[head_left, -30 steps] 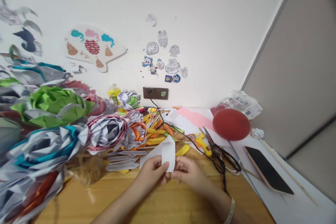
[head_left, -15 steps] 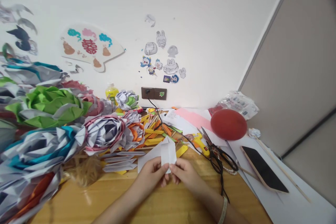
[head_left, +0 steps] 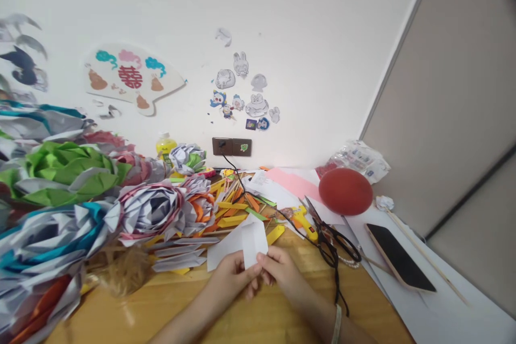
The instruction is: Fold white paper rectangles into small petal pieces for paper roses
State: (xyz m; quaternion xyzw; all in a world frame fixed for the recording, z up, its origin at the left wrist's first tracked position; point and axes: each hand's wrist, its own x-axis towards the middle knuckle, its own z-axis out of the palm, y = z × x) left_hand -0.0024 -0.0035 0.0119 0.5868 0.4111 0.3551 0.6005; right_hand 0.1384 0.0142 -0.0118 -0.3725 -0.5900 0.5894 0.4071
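Note:
A folded piece of white paper is held upright between my two hands above the front of the table. My left hand pinches its lower left part, thumb in front and fingers curled behind. At the lower right edge, the thumb and forefinger of my right hand close on the same paper. Another white sheet lies on the table just behind my left hand. Strips of folded white paper are stacked to the left of it.
Large folded-paper flowers crowd the left side. Black scissors, a yellow glue gun and a red balloon-like oval lie to the right, with a phone beyond. Yellow and orange paper pieces are scattered behind my hands.
The view has shifted slightly. My right thumb and forefinger have moved a little up the paper's right edge. Both hands still grip the paper.

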